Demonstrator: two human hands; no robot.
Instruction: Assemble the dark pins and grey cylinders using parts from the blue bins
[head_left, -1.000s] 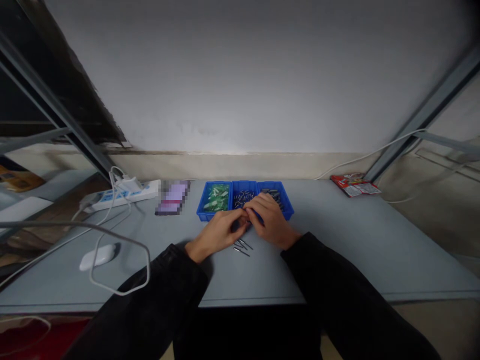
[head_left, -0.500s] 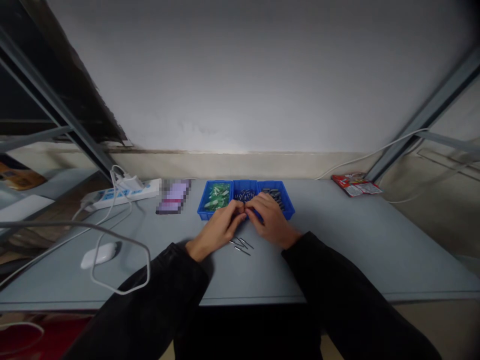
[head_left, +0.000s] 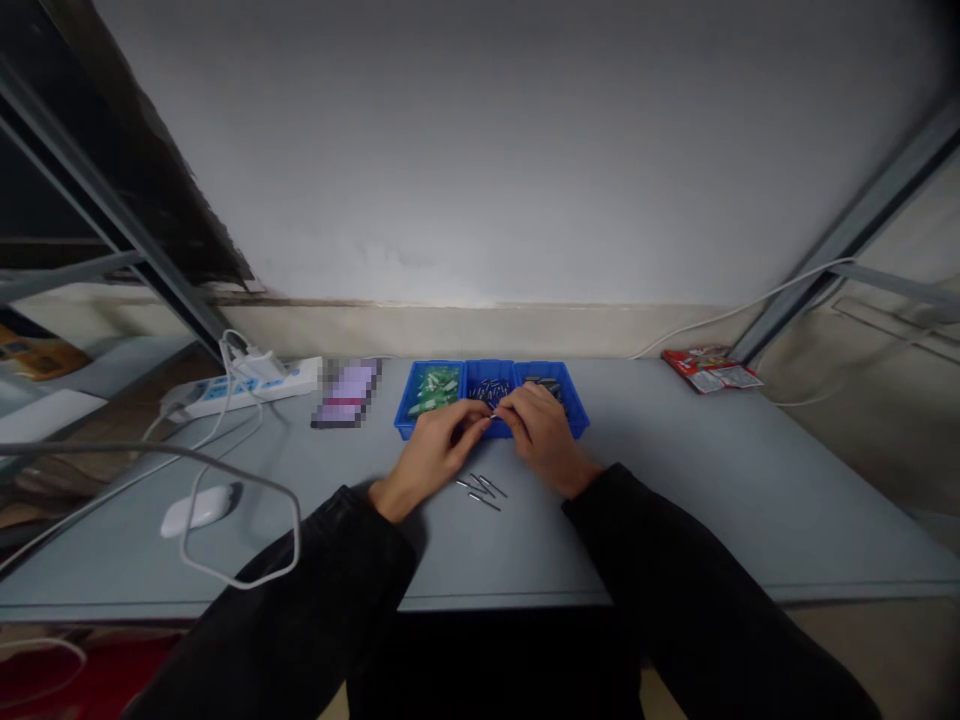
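My left hand [head_left: 437,446] and my right hand [head_left: 541,437] meet fingertip to fingertip over the front edge of the blue bins, both closed in a pinch. A small pale piece [head_left: 493,416] shows between the fingertips; its kind is too small to make out. Behind them, the middle blue bin [head_left: 490,368] holds many small dark metal parts. The left blue bin [head_left: 403,424] contains green and clear pieces, and the right blue bin [head_left: 579,418] holds dark cylindrical parts, partly hidden by my right hand. Several thin metal pins [head_left: 484,492] with thicker ends lie on the table in front.
On the left stand a white power strip [head_left: 300,377] with plugs, a blurred purple phone-like object [head_left: 347,392] and a white earbud case [head_left: 196,511]. A looped grey cable [head_left: 298,520] hangs over my left sleeve. At back right lies a red packet [head_left: 711,370] beside the metal frame.
My fingertips have drawn slightly apart, so a small pale piece now shows between them. My left hand has shifted a little left. The pins on the table are more fully visible.
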